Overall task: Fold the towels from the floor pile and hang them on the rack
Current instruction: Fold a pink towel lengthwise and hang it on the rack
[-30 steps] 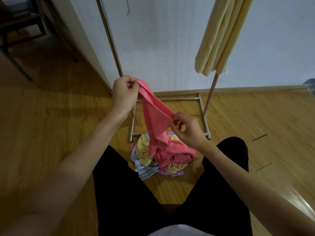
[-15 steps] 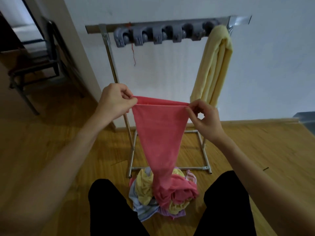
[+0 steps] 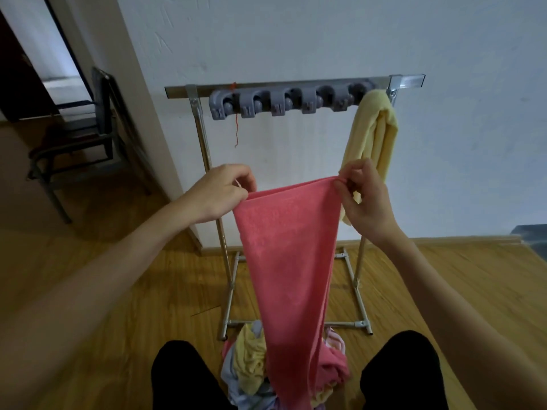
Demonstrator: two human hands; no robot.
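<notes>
A glossy wood-plank floor (image 3: 118,291) meets a matte white wall (image 3: 296,39). A tubular metal rack (image 3: 204,149) stands against it, a folded yellow terry towel (image 3: 376,137) draped at its right end. The left hand (image 3: 219,193) and right hand (image 3: 364,202) pinch the top corners of a pink towel (image 3: 290,261), which narrows down to the crumpled pile (image 3: 251,359) near the knees.

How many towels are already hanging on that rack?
1: a yellow towel draped at the right end of the rack. The pink towel is in the hands; others lie piled on the floor.
</notes>
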